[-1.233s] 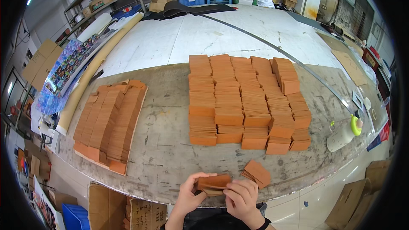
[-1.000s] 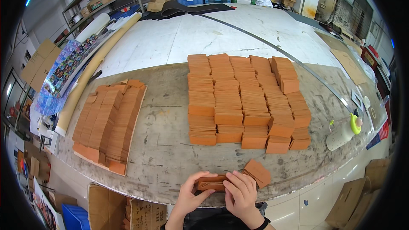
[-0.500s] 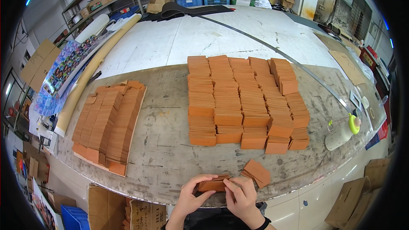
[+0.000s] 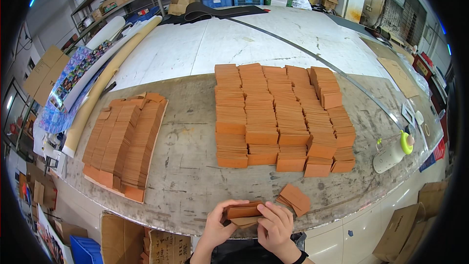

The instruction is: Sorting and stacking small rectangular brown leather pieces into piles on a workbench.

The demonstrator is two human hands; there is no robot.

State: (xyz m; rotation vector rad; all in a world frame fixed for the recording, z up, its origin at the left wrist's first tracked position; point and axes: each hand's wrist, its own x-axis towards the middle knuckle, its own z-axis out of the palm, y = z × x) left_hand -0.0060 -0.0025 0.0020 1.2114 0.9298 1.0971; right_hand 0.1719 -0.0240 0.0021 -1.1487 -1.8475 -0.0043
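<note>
Between my hands, at the table's near edge, is a small bundle of orange-brown rectangular pieces (image 4: 244, 211). My left hand (image 4: 218, 222) is closed round the bundle's left end, thumb below and fingers behind. On the right end, my right hand (image 4: 276, 226) grips with thumb and fingers. One lower piece tilts away from the others and shows a paler face. A few loose orange-brown pieces (image 4: 294, 199) lie fanned just beyond my right hand. Farther off stand several packed rows of the same pieces (image 4: 278, 112). Another block of them (image 4: 124, 142) rests on a board at the left.
A white bottle with a green lid (image 4: 392, 152) stands at the right. A long metal strip (image 4: 317, 58) crosses the table (image 4: 188, 166). Long rolls (image 4: 115, 68) lie along the left edge. An open cardboard box (image 4: 124, 237) is below the near edge.
The bundle has tilted up in my hands, and a lower piece has separated from it with its paler face showing. My right fingers have shifted slightly along the top. The stacks are unmoved.
</note>
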